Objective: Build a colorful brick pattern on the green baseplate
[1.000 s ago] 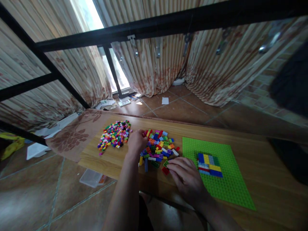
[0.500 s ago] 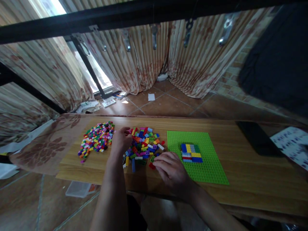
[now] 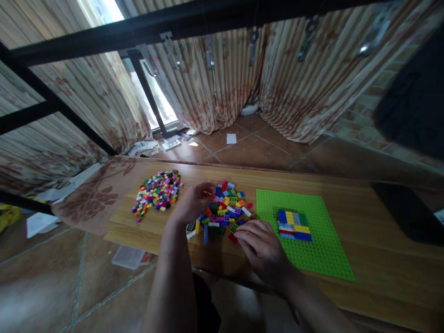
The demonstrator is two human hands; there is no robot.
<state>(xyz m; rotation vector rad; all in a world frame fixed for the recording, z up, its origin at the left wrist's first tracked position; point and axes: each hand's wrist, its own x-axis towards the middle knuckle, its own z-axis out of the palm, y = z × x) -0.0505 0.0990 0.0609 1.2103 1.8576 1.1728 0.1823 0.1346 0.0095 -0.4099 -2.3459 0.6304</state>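
Note:
My left hand is over the left side of a loose pile of toy building bricks. Its thumb and fingers are pinched, and a thin orange brick shows between them. At the near right edge of the pile is my right hand, fingers bent and pressed together. The fingertips are beside a dark green brick and a red brick; whatever they hold is hidden. To the right, a flat block of blue, yellow, grey, green, red and white bricks sits on a lime green baseplate.
A heap of smaller colourful bricks lies on the left of the wooden table. A dark flat object rests at the far right. A black metal bar with hooks crosses above. A clear plastic box is on the floor.
The camera view has turned left, so everything appears further right. My left hand has come slightly nearer the pile, with orange now visible in its fingers. My right hand stays at the pile's edge.

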